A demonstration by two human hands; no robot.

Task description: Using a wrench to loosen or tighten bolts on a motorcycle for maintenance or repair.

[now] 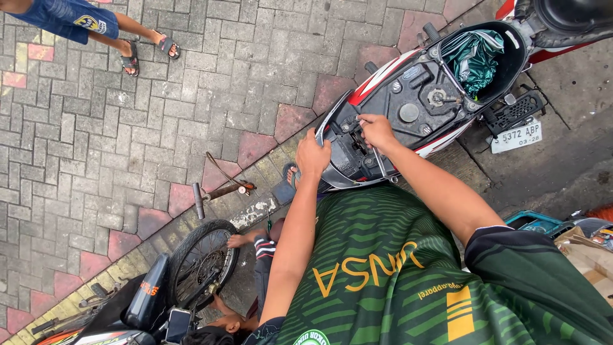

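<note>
Under both hands sits the black-red-white scooter's open underseat bay [408, 105]. Left hand [313, 156] curls clamped on the rear body edge; right hand [377, 130], fingers pinched on a small fitting just beside it. Best w/ left bracing firm, right working gently.
</note>
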